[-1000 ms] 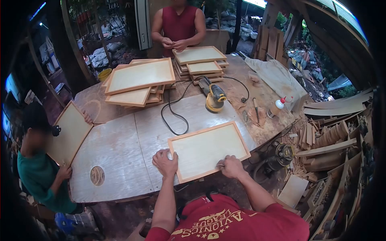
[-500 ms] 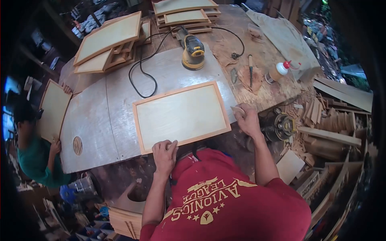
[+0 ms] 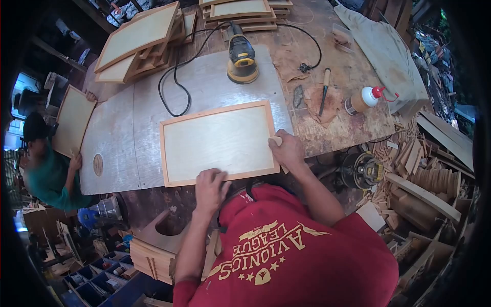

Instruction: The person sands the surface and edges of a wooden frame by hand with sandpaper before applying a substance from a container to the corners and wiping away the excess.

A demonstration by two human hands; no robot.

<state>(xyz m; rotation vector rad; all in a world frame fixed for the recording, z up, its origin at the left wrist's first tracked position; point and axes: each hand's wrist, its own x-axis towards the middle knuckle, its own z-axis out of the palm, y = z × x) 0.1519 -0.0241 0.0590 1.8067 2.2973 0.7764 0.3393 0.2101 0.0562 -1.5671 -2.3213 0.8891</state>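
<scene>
Here, left hand [image 3: 209,189] unclenched on a framed panel [image 3: 217,143], right hand [image 3: 288,150] tight around a tan piece [image 3: 276,140].

We see a deep red, short-sleeved shirt [image 3: 327,250] on the wearer, its front printed in pale gold. Upside down to our view, we read the lettering [image 3: 263,250] "AVIONICS LEAGUE" in outlined capitals. With it we make out a small shield [image 3: 262,277] flanked by stars, a wing shape [image 3: 311,230] and a ribbon banner [image 3: 257,237] whose words are too small for us to read. Below the sleeves, we see bare forearms [image 3: 192,245].
</scene>
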